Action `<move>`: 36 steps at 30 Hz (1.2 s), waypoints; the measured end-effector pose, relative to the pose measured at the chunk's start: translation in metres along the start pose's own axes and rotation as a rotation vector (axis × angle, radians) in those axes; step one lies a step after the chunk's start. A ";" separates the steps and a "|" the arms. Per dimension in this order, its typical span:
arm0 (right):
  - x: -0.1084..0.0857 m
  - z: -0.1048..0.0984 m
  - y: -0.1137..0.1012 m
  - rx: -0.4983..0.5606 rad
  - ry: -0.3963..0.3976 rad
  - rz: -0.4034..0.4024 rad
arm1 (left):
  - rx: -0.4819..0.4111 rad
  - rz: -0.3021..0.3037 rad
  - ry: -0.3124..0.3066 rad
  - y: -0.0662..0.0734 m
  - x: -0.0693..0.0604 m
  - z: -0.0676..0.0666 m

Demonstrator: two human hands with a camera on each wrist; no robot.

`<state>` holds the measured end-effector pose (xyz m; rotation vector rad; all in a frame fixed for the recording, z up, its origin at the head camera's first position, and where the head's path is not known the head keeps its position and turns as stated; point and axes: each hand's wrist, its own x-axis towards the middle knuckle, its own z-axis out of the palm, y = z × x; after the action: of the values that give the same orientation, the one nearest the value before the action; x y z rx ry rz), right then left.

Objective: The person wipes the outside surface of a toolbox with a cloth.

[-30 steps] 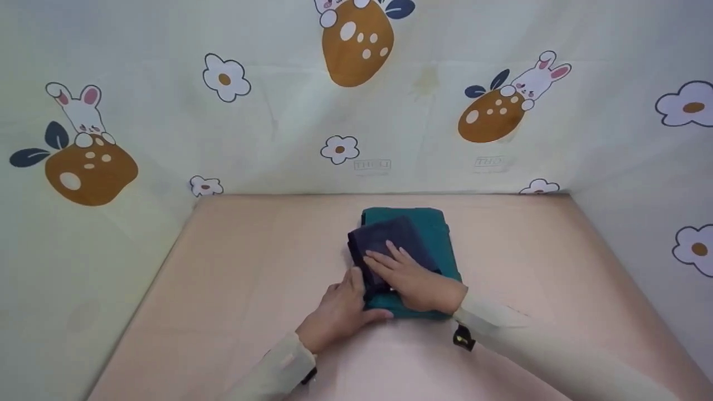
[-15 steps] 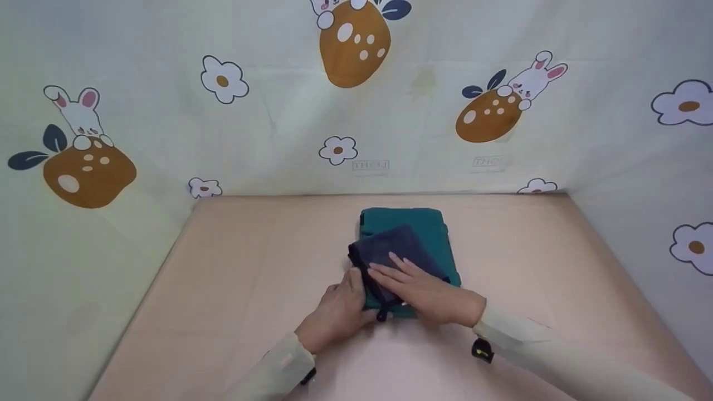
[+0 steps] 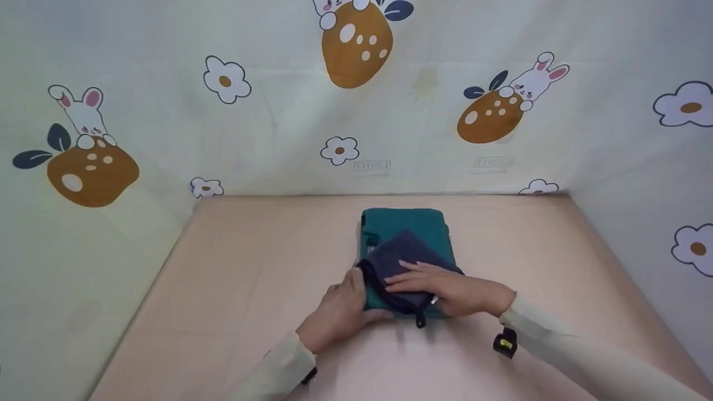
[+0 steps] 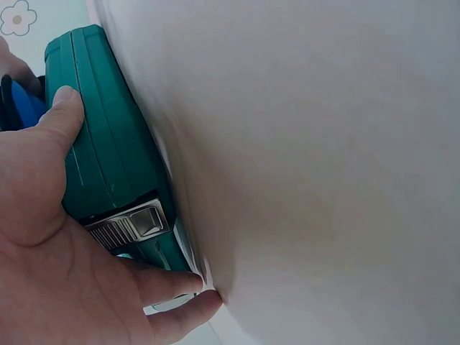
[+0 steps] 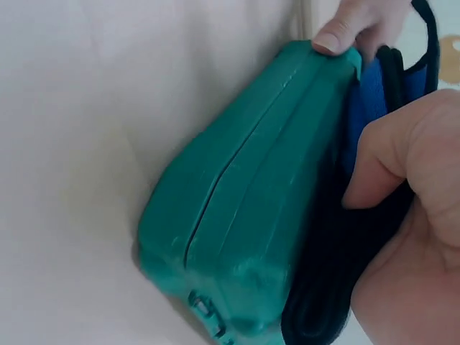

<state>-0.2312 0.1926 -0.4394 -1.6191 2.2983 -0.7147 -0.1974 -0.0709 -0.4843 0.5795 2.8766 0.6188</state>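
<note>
At the left side begins a pale sheet [image 3: 267,139] with prints, which also stands behind and at the right of the table [image 3: 250,289]. From the lower left comes a sleeve [image 3: 278,365], with a black strap [image 3: 309,375] at the wrist. The left hand [image 3: 336,310] is clamped on the near left corner of the green case [image 3: 401,218]: the thumb lies along the near wall, and the other fingers are bent at the left wall, below a metal latch [image 4: 140,223]. Probably this grip is there so that the case does not slide under pressure.

The case lies flat on the table, in front of the person. On its top, and set askew, is the dark blue cloth [image 3: 390,253], folded; a black loop [image 3: 420,321] hangs over the near edge of the case. The right hand [image 3: 445,287] lies on the cloth with its fingers almost straight and near together, while the thumb touches the folded side. I judge that this flat palm presses the cloth evenly against the lid. Further right are a black wrist device [image 3: 505,342] and the other sleeve [image 3: 585,353].

Counted, there are two hands, two sleeves, one case, one cloth and one loop. The head view shows on the sheet three orange fruits [image 3: 92,177], three rabbits [image 3: 85,114] and six flowers [image 3: 225,81], some of them cut off.
</note>
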 end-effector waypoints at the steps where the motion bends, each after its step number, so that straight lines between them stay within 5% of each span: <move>1: -0.002 -0.001 0.000 0.021 -0.003 0.008 | 0.000 -0.001 0.000 0.000 0.000 0.000; 13: -0.020 -0.014 0.009 0.280 -0.001 0.132 | -0.043 -0.002 0.006 0.001 -0.001 0.000; 25: -0.033 -0.021 0.016 0.343 0.029 0.204 | -0.065 -0.052 -0.020 0.002 0.001 -0.001; 36: -0.044 -0.026 0.021 0.376 0.059 0.216 | -0.102 -0.012 -0.018 -0.002 -0.001 -0.004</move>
<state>-0.2446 0.2452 -0.4320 -1.1791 2.1665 -1.0733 -0.1973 -0.0741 -0.4816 0.5497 2.8099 0.7499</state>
